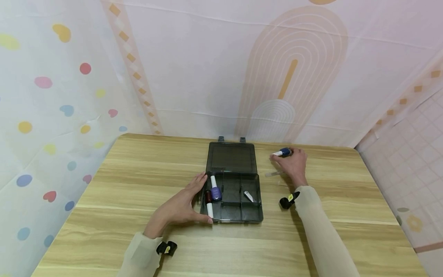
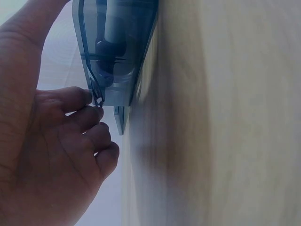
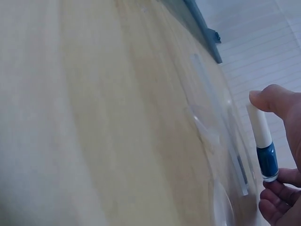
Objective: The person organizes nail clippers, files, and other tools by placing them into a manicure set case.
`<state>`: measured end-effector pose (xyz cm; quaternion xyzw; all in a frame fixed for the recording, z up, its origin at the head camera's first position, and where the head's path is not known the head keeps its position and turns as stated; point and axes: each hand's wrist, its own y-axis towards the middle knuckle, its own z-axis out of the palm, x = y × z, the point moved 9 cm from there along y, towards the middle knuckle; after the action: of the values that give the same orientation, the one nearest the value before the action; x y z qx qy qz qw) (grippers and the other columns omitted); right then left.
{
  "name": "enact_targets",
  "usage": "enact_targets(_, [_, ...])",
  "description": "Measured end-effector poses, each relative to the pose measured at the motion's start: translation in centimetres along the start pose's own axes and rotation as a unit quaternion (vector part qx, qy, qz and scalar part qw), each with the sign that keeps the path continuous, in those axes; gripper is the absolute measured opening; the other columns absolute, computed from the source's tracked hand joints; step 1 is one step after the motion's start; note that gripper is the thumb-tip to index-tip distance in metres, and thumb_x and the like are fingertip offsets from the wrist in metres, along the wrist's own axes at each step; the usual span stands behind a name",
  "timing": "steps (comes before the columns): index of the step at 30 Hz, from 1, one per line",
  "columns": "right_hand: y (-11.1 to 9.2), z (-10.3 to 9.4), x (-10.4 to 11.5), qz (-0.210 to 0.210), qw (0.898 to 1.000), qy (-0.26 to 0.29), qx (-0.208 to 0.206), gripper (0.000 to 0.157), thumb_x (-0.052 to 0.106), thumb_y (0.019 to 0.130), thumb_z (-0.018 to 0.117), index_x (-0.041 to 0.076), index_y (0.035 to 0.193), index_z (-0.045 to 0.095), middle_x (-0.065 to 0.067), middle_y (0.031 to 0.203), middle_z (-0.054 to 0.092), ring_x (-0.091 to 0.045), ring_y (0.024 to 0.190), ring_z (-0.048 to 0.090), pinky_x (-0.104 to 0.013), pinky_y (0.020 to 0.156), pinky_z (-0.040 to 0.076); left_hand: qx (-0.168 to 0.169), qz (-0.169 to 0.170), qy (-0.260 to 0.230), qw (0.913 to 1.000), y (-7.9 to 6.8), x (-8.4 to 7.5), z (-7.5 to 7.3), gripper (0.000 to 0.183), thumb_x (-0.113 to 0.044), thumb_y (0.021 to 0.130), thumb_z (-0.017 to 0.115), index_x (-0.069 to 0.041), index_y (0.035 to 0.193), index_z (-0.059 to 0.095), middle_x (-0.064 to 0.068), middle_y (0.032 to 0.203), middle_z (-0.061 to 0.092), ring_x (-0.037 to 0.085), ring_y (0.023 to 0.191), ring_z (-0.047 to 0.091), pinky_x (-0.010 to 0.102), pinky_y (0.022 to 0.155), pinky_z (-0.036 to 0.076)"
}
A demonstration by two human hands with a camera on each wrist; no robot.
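Head view: my left hand [image 1: 181, 206] grips the left end of the box [image 1: 231, 212], thumb at its front left corner, fingers toward the hinge side. The box, of smoky see-through plastic, lies near the back edge of the surface [image 1: 104, 215], its rectangular lid [image 1: 232, 157] opened toward that edge. Along its left end lie a purple bottle [image 1: 216, 193] and a dark red bottle [image 1: 208, 196]; a shiny metal nail clipper [image 1: 247, 196] lies toward the right end. My right hand [image 1: 293, 163] pinches a blue bottle [image 1: 284, 152] near the back edge, toward the back right corner, with a translucent strip [image 1: 273, 174] just beside it.

Left wrist view: my fingers bend against the box's thin, rigid wall; a light, even brace should keep it from sliding.

Right wrist view: my thumb meets the end of the long white cap, my fingers the glossy, rounded base. Holding both ends seems sound, since smooth glass may slip; best to keep clear of the curved transparent pieces [image 3: 205, 129], whose nature I cannot tell
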<state>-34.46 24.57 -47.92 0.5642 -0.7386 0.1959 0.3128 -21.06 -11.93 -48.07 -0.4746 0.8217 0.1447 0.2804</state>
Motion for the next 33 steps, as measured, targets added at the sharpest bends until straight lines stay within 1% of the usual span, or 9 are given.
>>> enact_targets(5, [-0.7, -0.2, 0.2, -0.009, 0.999, 0.030, 0.013, 0.096, 0.057, 0.068, 0.076, 0.000, 0.137, 0.042, -0.018, 0.124, 0.043, -0.031, 0.110, 0.040, -0.044, 0.090, 0.041, 0.001, -0.002, -0.001, 1.0000, -0.1, 0.0, 0.0, 0.130, -0.069, 0.056, 0.076, -0.021, 0.153, 0.004, -0.007, 0.159, -0.003, 0.020, 0.146, 0.002, 0.050, 0.111, 0.027])
enact_targets(8, [-1.2, -0.2, 0.4, -0.019, 0.999, 0.041, 0.017, 0.095, 0.057, 0.067, 0.077, 0.001, 0.136, 0.044, -0.015, 0.118, 0.043, -0.028, 0.103, 0.041, -0.040, 0.085, 0.040, 0.001, -0.004, -0.003, 1.0000, -0.2, 0.1, 0.0, 0.130, -0.068, 0.056, 0.077, -0.021, 0.153, 0.004, -0.007, 0.159, -0.003, 0.020, 0.146, 0.002, 0.051, 0.110, 0.027])
enact_targets(10, [-1.4, -0.3, 0.5, -0.027, 0.998, 0.046, 0.015, 0.094, 0.057, 0.066, 0.078, 0.002, 0.135, 0.046, -0.013, 0.116, 0.044, -0.027, 0.102, 0.042, -0.038, 0.086, 0.041, 0.000, -0.005, -0.003, 1.0000, -0.2, 0.1, -0.1, 0.130, -0.068, 0.056, 0.077, -0.022, 0.153, 0.004, -0.007, 0.159, -0.003, 0.020, 0.146, 0.003, 0.051, 0.110, 0.027])
enact_targets(13, [-1.8, -0.3, 0.7, -0.043, 0.998, 0.053, 0.013, 0.092, 0.058, 0.065, 0.078, 0.003, 0.133, 0.048, -0.011, 0.114, 0.045, -0.026, 0.102, 0.043, -0.037, 0.087, 0.041, -0.002, -0.003, -0.004, 1.0000, -0.2, 0.1, -0.1, 0.130, -0.068, 0.055, 0.077, -0.021, 0.153, 0.005, -0.006, 0.159, -0.002, 0.022, 0.146, 0.004, 0.052, 0.109, 0.028])
enact_targets(17, [-2.4, -0.4, 1.2, -0.068, 0.996, 0.056, 0.012, 0.091, 0.057, 0.065, 0.078, 0.004, 0.133, 0.048, -0.011, 0.117, 0.046, -0.027, 0.107, 0.045, -0.040, 0.093, 0.043, -0.003, 0.002, -0.008, 1.0000, -0.3, 0.0, -0.2, 0.130, -0.070, 0.055, 0.076, -0.020, 0.153, 0.006, -0.005, 0.160, -0.001, 0.023, 0.146, 0.005, 0.052, 0.109, 0.029])
enact_targets(21, [-3.3, -0.5, 1.8, -0.087, 0.994, 0.066, 0.017, 0.089, 0.055, 0.065, 0.079, 0.005, 0.133, 0.049, -0.011, 0.119, 0.047, -0.027, 0.110, 0.046, -0.042, 0.096, 0.043, -0.002, -0.001, -0.010, 0.9999, -0.3, 0.1, -0.2, 0.130, -0.070, 0.055, 0.076, -0.021, 0.153, 0.005, -0.005, 0.160, -0.002, 0.023, 0.146, 0.005, 0.053, 0.109, 0.029])
enact_targets(28, [-4.8, -0.3, 2.6, -0.103, 0.991, 0.084, 0.035, 0.092, 0.055, 0.064, 0.080, 0.009, 0.137, 0.046, -0.009, 0.123, 0.045, -0.029, 0.114, 0.049, -0.045, 0.097, 0.043, -0.003, -0.002, -0.006, 1.0000, -0.5, 0.1, -0.3, 0.130, -0.069, 0.056, 0.076, -0.021, 0.153, 0.005, -0.005, 0.159, -0.002, 0.022, 0.146, 0.004, 0.052, 0.109, 0.029])
enact_targets(33, [-5.7, -0.2, 3.3, -0.111, 0.987, 0.106, 0.043, 0.091, 0.052, 0.062, 0.082, 0.012, 0.137, 0.048, -0.008, 0.126, 0.045, -0.029, 0.116, 0.051, -0.043, 0.097, 0.045, -0.001, 0.002, -0.008, 1.0000, -0.5, 0.0, -0.3, 0.130, -0.069, 0.055, 0.076, -0.021, 0.153, 0.005, -0.005, 0.160, -0.002, 0.023, 0.146, 0.004, 0.051, 0.109, 0.029])
